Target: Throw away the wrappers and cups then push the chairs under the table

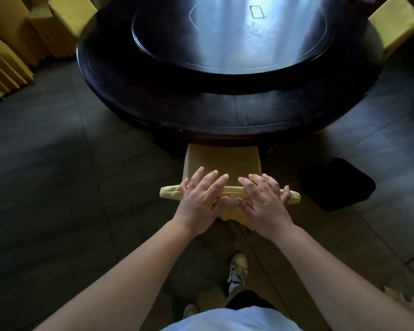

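Note:
A chair in a yellow cover (221, 161) stands right in front of me, its seat partly under the near edge of the round dark table (225, 108). My left hand (201, 197) and my right hand (263, 197) rest side by side on the top of the chair's backrest. Their fingers are spread and fairly straight over the rail, and the thumbs lie against its near side. No wrapper or cup is in view.
A glossy turntable (227, 34) fills the table's middle. Two more yellow-covered chairs stand at the far left (72, 15) and far right (397, 27). A black bin (337, 185) sits on the tiled floor right of my chair. Yellow pleated cloth (7, 65) hangs at left.

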